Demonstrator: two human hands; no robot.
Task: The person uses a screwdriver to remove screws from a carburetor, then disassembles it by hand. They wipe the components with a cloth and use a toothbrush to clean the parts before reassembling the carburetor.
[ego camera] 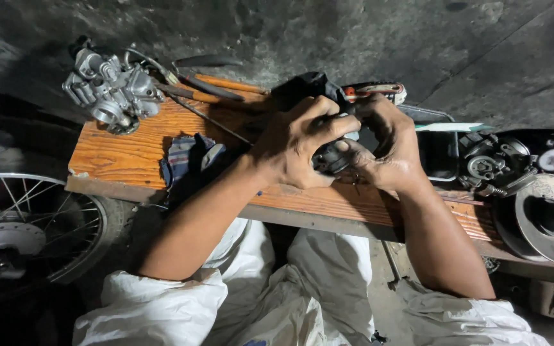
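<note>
Head view, left to right. A spoked wheel point(30, 224) stands at the lower left, below the edge of the wooden desk point(123, 150). On the desk's far left corner rests a grey metal carburettor point(110, 90); just right of it lie several long hand tools with an orange handle point(226, 83) among them. A striped cloth point(187, 160) is bunched on the desk near the left forearm. The left forearm rises from a white sleeve and crosses the desk edge; the left hand point(293, 150) is curled, fingers point(322, 122) bent over the top of a small dark part point(331, 157), closed around it from the left. The right hand point(386, 144) meets it from the other side, thumb and fingers wrapped on the same part, wrist bent downward, forearm sloping to the lower right. The part is held between both hands just above the middle of the desk, mostly hidden by the fingers; a dark rag point(306, 86) lies behind them. Farther right sit a dark engine piece point(492, 166) and a brake disc point(546, 218)
</note>
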